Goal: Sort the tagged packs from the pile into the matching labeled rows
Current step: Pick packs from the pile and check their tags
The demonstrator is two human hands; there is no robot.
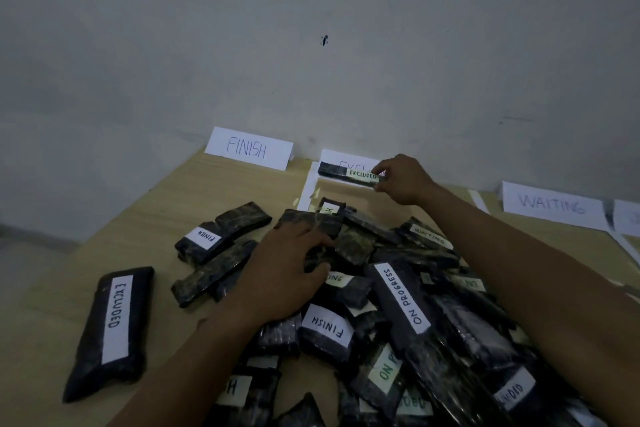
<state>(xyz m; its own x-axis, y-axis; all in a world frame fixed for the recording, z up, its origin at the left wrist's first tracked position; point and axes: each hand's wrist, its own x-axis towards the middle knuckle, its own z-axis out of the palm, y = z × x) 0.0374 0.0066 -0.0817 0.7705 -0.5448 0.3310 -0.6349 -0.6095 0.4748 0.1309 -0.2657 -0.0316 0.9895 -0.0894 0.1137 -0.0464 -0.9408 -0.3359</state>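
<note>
Black EXCLUDED pack point(341, 173) being held at the far EXCLUDED sign point(346, 157)
Right hand point(403, 180) is pinching it; left hand point(287, 270) is lying spread on the pile point(398, 305), risking toppling loose packs.

A wooden table point(69, 288) bears a pile of packs point(398, 305) and paper labels point(247, 148)

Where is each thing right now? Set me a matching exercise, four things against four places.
Things:
1 FINISH sign
2 WAITING sign
3 ON PROGRESS pack
4 far EXCLUDED pack

Places:
A pinched by the right hand
B on the pile
C against the wall, left
D against the wall, right

Pairs: 1-C, 2-D, 3-B, 4-A
</note>
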